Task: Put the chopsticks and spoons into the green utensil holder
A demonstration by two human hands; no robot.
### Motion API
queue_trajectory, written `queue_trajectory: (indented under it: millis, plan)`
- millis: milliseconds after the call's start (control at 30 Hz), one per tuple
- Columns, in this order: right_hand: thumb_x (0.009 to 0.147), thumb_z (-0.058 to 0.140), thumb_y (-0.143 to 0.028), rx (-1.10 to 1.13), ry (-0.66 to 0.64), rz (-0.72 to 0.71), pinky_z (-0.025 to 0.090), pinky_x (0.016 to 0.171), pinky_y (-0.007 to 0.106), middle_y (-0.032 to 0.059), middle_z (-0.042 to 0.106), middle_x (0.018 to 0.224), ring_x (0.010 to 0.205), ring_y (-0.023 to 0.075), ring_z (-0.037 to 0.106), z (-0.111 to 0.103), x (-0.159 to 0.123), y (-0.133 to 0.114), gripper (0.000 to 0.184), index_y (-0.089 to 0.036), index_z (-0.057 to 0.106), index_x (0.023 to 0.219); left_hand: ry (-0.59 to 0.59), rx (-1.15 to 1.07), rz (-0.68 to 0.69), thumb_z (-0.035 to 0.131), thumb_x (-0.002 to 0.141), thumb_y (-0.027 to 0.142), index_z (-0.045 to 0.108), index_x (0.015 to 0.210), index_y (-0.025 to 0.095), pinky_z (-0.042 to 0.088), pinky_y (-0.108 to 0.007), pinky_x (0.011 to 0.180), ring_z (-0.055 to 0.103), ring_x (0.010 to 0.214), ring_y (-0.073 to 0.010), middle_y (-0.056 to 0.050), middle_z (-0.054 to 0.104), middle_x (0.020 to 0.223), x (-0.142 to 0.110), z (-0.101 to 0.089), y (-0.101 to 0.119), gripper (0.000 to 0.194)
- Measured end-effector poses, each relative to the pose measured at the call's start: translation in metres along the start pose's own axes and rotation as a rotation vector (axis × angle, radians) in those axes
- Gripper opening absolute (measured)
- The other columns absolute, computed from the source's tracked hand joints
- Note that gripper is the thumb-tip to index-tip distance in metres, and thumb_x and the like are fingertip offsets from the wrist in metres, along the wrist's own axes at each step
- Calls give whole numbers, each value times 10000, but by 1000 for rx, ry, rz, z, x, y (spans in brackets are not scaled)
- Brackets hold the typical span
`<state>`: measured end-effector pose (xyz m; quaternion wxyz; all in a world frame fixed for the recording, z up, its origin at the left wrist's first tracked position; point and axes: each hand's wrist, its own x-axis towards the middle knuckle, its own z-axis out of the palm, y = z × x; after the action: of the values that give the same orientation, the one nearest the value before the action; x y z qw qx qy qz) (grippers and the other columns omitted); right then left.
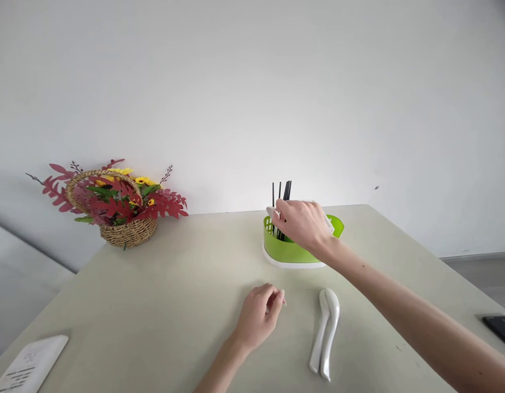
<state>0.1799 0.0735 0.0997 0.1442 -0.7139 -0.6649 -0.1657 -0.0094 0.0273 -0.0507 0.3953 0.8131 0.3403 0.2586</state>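
My right hand is closed around a white spoon, only part of which shows past the fingers. It is above a green cutlery holder on a white base and covers much of the holder's opening. Several black chopsticks stand upright in the holder, just beside the fingers. Near the middle of the table, my left hand rests with its fingers curled in, and nothing shows in them. Two white spoons lie side by side to the right of that hand, below the holder.
A wicker basket of red and yellow artificial flowers stands at the table's back left. At the front left corner lies a white panel with dark markings. A black phone-like object is at the right edge. Behind the table rises a pale wall.
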Motion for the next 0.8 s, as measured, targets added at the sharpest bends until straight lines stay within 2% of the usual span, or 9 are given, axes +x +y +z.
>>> queue_trajectory:
  millis: [133, 267, 500, 633, 800]
  plan:
    - [961, 456, -196, -87, -105, -71, 230, 594, 310, 80, 753, 821, 712, 210, 676, 5, 6, -12, 211, -197, 656, 896, 4, 25, 24, 434, 1061, 398, 608, 800, 219, 426, -264, 661, 606, 725, -154, -23, 704, 807, -1, 1, -2, 361]
    - [927, 474, -162, -112, -163, -114, 240, 593, 311, 114, 758, 872, 769, 231, 699, 14, 12, -19, 182, -175, 656, 925, 5, 55, 50, 416, 1064, 386, 600, 793, 217, 426, -274, 683, 591, 689, -149, -18, 687, 775, -2, 3, -5, 368]
    - [919, 486, -166, -119, -206, -79, 271, 590, 301, 122, 736, 786, 714, 227, 695, 21, 22, -28, 176, -138, 660, 930, 0, 58, 79, 414, 1049, 350, 601, 790, 216, 436, -284, 692, 594, 681, -152, -27, 696, 774, -3, 4, -8, 346]
    - [916, 497, -182, -111, -215, -60, 297, 605, 305, 131, 738, 798, 750, 237, 707, 20, 25, -30, 187, -133, 677, 935, 7, 53, 83, 423, 1038, 343, 600, 775, 218, 442, -290, 683, 599, 681, -161, -34, 700, 766, -3, 4, -9, 341]
    - [973, 486, -288, -87, -238, -63, 332, 631, 308, 128, 739, 826, 779, 247, 714, 18, 24, -29, 257, -143, 697, 945, -1, 42, 94, 420, 1040, 342, 606, 777, 215, 443, -291, 669, 600, 677, -158, -39, 706, 776, -3, 5, -9, 346]
